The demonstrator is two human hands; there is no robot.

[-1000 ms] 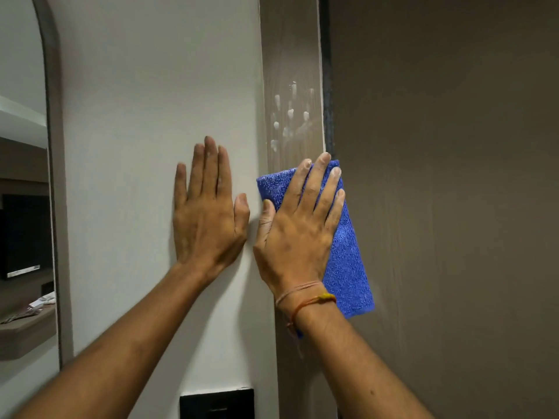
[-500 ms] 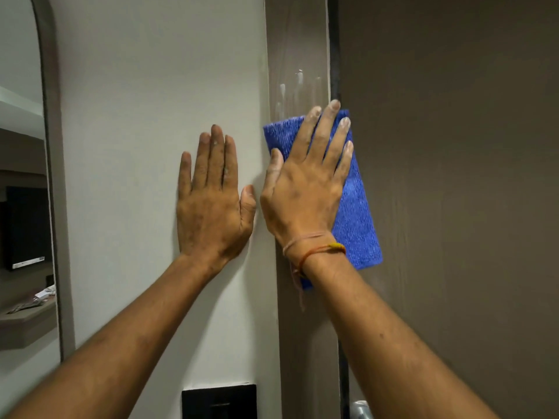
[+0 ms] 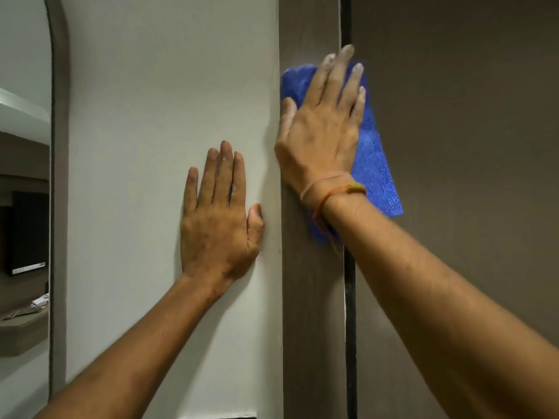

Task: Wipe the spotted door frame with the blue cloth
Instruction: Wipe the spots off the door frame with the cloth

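Note:
The brown door frame (image 3: 311,297) runs vertically up the middle of the view. A folded blue cloth (image 3: 375,164) lies flat against it and overlaps onto the door. My right hand (image 3: 323,128) presses on the cloth with fingers spread flat, fingertips pointing up. No white spots show on the frame above the cloth; the patch under the cloth is hidden. My left hand (image 3: 220,213) rests flat and empty on the white wall (image 3: 151,146), just left of the frame.
A brown door (image 3: 469,146) fills the right side, with a dark gap (image 3: 351,297) between it and the frame. An arched mirror (image 3: 24,176) with a grey rim stands at the far left. A dark panel (image 3: 217,416) sits at the wall's bottom edge.
My right hand has slid the blue cloth upward along the frame, over the white spots that showed above it a second ago. My left hand stays flat on the wall.

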